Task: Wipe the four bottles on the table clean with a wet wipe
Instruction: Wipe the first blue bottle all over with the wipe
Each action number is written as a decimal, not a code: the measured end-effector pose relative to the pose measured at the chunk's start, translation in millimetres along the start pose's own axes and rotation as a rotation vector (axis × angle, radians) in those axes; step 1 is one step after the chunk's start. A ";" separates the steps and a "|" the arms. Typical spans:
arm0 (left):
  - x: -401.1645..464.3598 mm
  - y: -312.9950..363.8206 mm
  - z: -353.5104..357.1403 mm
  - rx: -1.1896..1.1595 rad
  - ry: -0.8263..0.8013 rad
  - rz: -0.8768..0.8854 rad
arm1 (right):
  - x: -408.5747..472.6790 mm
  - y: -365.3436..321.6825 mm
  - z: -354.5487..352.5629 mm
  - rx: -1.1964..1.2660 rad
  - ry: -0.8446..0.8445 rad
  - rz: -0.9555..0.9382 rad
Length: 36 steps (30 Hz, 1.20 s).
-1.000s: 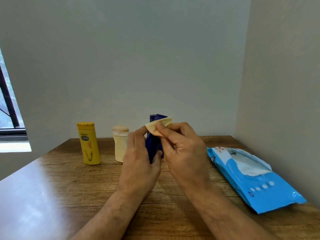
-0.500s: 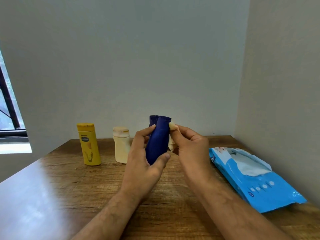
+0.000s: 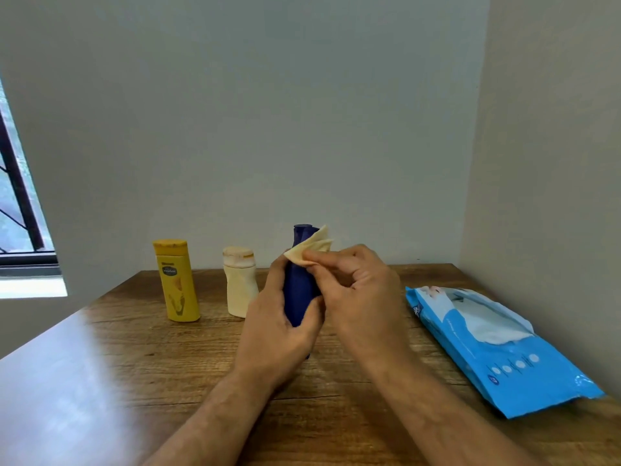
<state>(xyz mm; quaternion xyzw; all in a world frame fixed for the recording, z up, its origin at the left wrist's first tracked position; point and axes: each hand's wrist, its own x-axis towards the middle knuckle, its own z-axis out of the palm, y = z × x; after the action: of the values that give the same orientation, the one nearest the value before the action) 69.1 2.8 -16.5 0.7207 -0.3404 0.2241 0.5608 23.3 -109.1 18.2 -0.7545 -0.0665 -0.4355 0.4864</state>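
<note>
Navy plastic fills my left hand [image 3: 279, 326]: I grip the dark blue bottle [image 3: 300, 290] upright above the wooden bench [image 3: 141, 358], its long axis near vertical, cap end up. My right hand [image 3: 356, 294] pinches the folded wet wipe [image 3: 309, 252] between thumb and fingers, pressed against the bottle's upper part on its right side. Since the bottle stands lengthwise, I judge the next stroke should run downward along it. Well to my left stand the yellow lotion bottle [image 3: 176, 280] and the cream bottle [image 3: 239, 280]; the blue wipes pack [image 3: 497, 351] lies to my right.
</note>
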 end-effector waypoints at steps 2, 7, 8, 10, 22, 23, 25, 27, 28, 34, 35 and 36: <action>-0.2 2.6 -0.4 -0.115 -0.057 -0.075 | 1.5 -0.9 -1.2 0.091 0.065 0.038; 4.5 3.1 -2.1 -0.434 -0.126 -0.323 | 11.6 5.6 -7.3 0.291 0.083 0.307; 5.8 1.4 -2.6 -0.484 -0.142 -0.332 | 12.0 8.6 -7.0 0.317 0.074 0.365; 8.6 -2.3 -1.7 -0.559 -0.173 -0.325 | 13.3 13.3 -6.0 0.424 0.051 0.479; 6.4 11.9 -11.6 -1.158 -0.475 -0.723 | 16.3 6.9 -10.0 0.689 -0.188 0.730; 6.4 12.5 -12.9 -1.175 -0.488 -0.721 | 15.8 5.2 -11.6 0.737 -0.211 0.741; 6.1 13.4 -12.7 -1.167 -0.463 -0.692 | 14.4 3.9 -13.0 0.756 -0.236 0.705; 6.1 11.0 -10.7 -1.064 -0.389 -0.617 | 13.7 3.3 -12.9 0.729 -0.223 0.634; 7.3 9.3 -9.7 -0.975 -0.346 -0.565 | 14.2 3.8 -12.7 0.715 -0.208 0.597; 5.1 -2.2 -5.6 -0.313 -0.121 -0.010 | 17.9 9.5 -10.5 0.680 -0.126 0.500; 4.3 -2.5 -6.2 -0.162 -0.088 0.096 | 17.9 9.9 -10.5 0.705 -0.115 0.506; 3.9 -3.7 -7.2 -0.032 -0.059 0.170 | 17.8 9.7 -11.4 0.740 -0.115 0.511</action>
<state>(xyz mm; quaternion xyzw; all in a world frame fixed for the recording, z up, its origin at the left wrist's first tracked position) 74.8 9.3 -14.2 0.6865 -0.4203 0.2441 0.5408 32.6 -128.9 26.2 -0.5452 -0.0562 -0.2059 0.8107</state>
